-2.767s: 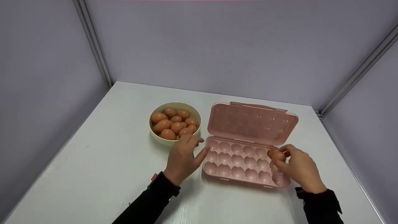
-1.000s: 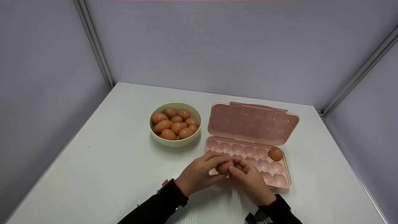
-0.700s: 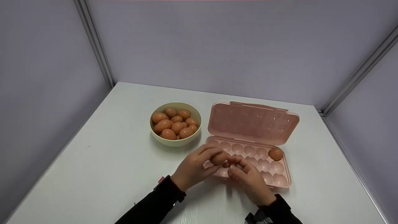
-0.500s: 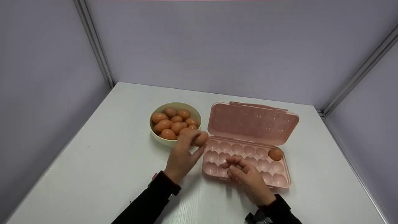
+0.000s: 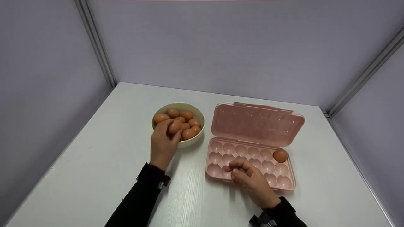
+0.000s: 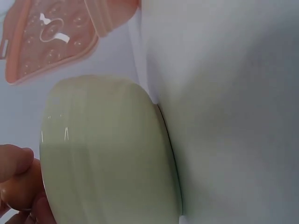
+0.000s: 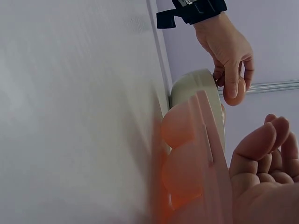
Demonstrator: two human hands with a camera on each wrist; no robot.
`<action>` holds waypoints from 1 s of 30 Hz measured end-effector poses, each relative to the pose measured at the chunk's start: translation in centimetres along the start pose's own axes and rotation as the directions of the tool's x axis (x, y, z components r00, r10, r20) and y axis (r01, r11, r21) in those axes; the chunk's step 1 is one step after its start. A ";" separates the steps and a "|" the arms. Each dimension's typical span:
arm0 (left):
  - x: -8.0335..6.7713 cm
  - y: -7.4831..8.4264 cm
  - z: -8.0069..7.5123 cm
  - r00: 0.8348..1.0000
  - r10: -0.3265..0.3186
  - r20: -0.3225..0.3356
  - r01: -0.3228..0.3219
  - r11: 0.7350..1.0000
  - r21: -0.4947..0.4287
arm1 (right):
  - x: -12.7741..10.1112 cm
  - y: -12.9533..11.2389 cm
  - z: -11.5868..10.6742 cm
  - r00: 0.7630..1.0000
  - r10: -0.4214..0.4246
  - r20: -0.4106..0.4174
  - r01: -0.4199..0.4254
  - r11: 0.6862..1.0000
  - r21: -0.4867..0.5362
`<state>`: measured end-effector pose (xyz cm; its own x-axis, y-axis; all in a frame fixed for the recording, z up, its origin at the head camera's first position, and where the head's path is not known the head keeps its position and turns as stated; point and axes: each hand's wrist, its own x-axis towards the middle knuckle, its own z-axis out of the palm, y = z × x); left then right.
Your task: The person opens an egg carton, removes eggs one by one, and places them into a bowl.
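Grey panels enclose a white worktop (image 5: 104, 164) carrying a pink egg tray (image 5: 285, 184) and a cream bowl (image 5: 189, 143). The left hand (image 5: 162, 143) pinches an egg (image 5: 174, 126) over the bowl; a loose pinch could drop and crack it. The right hand (image 5: 251, 179) hovers relaxed, holding nothing, above the tray.

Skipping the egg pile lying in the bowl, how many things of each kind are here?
Bowls: 1, cream bowl
Egg boxes: 1, pink egg box
Other eggs: 2, boxed egg, held egg in left hand
Total: 4
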<state>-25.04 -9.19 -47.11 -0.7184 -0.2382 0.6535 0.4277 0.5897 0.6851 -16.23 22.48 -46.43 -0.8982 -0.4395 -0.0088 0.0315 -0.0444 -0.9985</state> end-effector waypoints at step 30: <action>0.8 -0.7 0.2 0.990 -0.136 0.044 0.131 0.987 0.097 | -0.2 0.0 0.2 1.000 0.003 0.028 -0.004 1.000 0.016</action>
<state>-26.02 -9.62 -47.08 -0.7931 -0.2822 0.5398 0.2744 0.6255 0.7303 -15.98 22.42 -46.42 -0.8856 -0.4644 -0.0105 0.0416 -0.0568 -0.9975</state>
